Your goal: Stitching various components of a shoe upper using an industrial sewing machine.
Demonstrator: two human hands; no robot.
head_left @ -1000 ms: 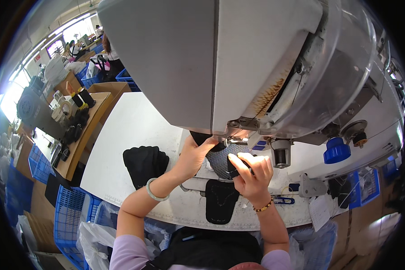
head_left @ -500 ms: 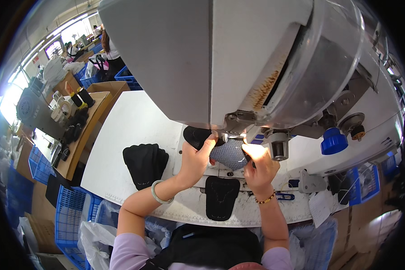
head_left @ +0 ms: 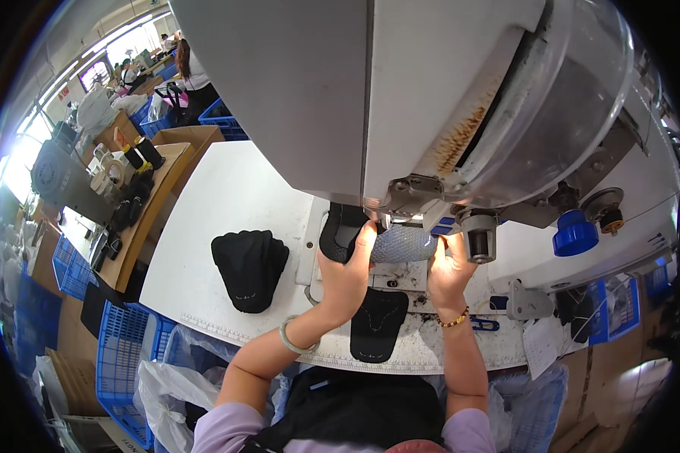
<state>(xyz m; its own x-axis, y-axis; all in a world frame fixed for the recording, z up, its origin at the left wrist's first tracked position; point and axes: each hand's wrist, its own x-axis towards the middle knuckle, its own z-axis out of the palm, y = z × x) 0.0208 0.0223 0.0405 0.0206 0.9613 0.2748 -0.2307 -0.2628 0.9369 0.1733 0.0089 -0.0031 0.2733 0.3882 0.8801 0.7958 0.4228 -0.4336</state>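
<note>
Both hands at the sewing machine head.
Our left hand (head_left: 345, 273) and right hand (head_left: 447, 270) have shifted up, fingers closed, pressing the grey mesh piece (head_left: 402, 244) under the needle.

White paper tag (head_left: 540, 346), machine's right.

Fingertips of the left hand (head_left: 345, 273) and right hand (head_left: 447, 268) lost under the sewing machine head (head_left: 400, 98). Grey mesh piece (head_left: 403, 244) partly covered above, needle area unseen. Far corner of the desk (head_left: 227, 196) blocked. Distant person (head_left: 191, 72) too small to detail.
</note>
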